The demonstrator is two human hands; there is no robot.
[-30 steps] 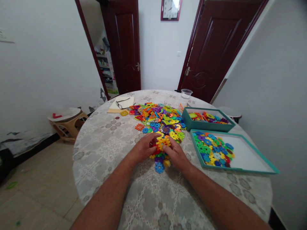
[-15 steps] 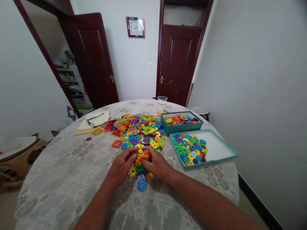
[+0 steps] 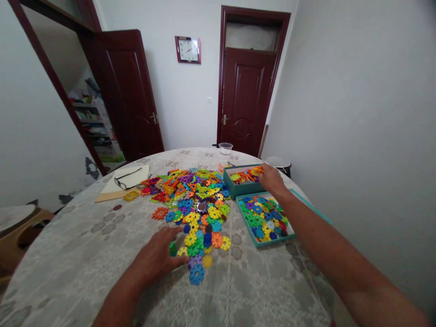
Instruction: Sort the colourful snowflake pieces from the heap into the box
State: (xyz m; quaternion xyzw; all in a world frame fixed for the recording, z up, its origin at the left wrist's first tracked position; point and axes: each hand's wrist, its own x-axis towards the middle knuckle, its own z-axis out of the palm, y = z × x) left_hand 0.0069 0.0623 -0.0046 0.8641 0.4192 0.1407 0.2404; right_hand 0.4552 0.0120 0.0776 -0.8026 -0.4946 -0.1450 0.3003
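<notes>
My left hand (image 3: 163, 250) rests at the near end of the pile with thumb and fingers apart, holding nothing. Between and beside its fingers lie flat snowflake building discs, among them a green disc (image 3: 195, 247), a purple disc (image 3: 195, 261) and a large blue disc (image 3: 196, 274). My right hand (image 3: 273, 179) reaches over the right end of the teal box (image 3: 248, 187). Its fingertips are closed on orange interlocking pieces (image 3: 258, 170) at the box's rim; the far side of this grip is hidden.
A heap of mixed plastic pieces (image 3: 184, 186) spreads across the middle. The teal lid (image 3: 258, 244), holding blue, green and yellow discs, stands in front of the box, partly behind my right forearm. Glasses (image 3: 122, 184) lie on paper at left; a clear bowl (image 3: 225, 148) sits at the back.
Both hands were together around an orange and yellow cluster. My right hand has moved away rightward to the box with orange pieces; my left hand has opened and shifted slightly left.
</notes>
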